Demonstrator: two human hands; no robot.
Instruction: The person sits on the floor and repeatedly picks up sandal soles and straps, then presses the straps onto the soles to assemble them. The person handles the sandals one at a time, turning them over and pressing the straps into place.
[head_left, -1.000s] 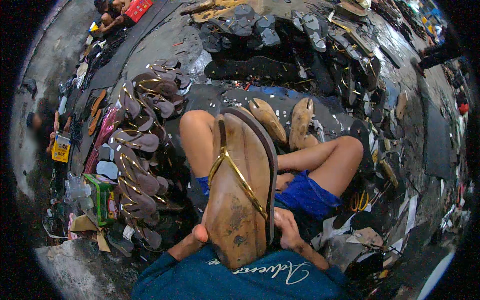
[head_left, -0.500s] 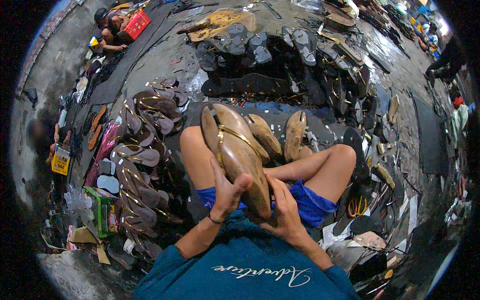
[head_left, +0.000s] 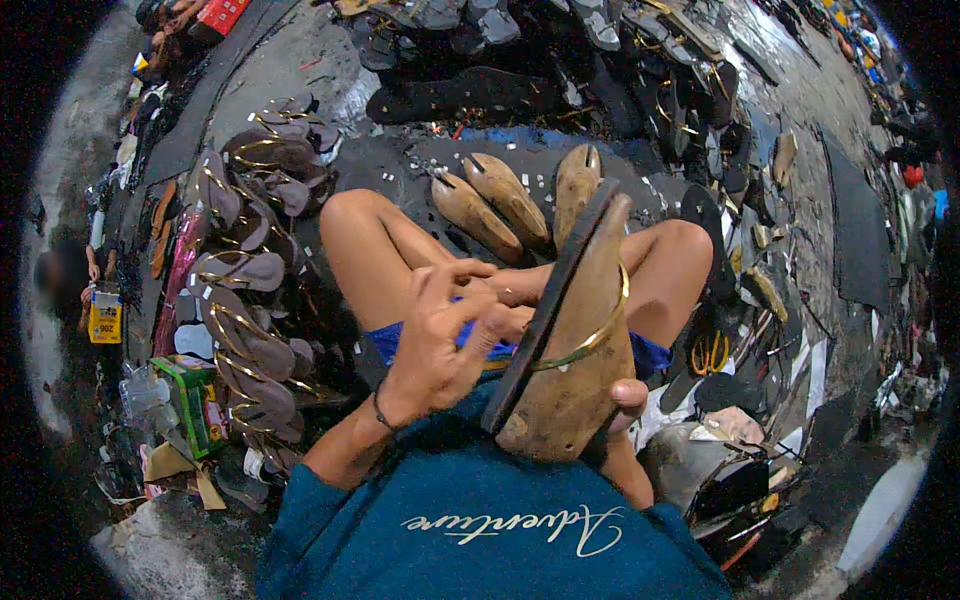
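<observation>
A wooden shoe last (head_left: 578, 385) stands tilted on edge before my chest, a dark sandal sole (head_left: 545, 320) lying along its left side. Across the last runs a thin gold strap (head_left: 597, 337). My right hand (head_left: 625, 405) grips the last near its heel end; the thumb shows, the other fingers are mostly hidden behind the wood. Just left of the sole is my left hand (head_left: 440, 335), its fingers loosely bent and apart, with nothing visible in them. Beyond my crossed legs lie three more wooden lasts, among them a right-hand one (head_left: 577, 185).
Sandals with gold straps (head_left: 250, 345) are piled at my left, beside a green box (head_left: 190, 405). Orange-handled scissors (head_left: 711, 353) lie at the right among scraps. More sandals (head_left: 680, 110) and a long dark strip of sheet (head_left: 465, 95) lie ahead. Another person (head_left: 170, 40) sits far left.
The last with its sandal has been turned on edge and moved right, sole now facing left. My left hand has let go; my right hand holds the heel end. The view has tipped downward.
</observation>
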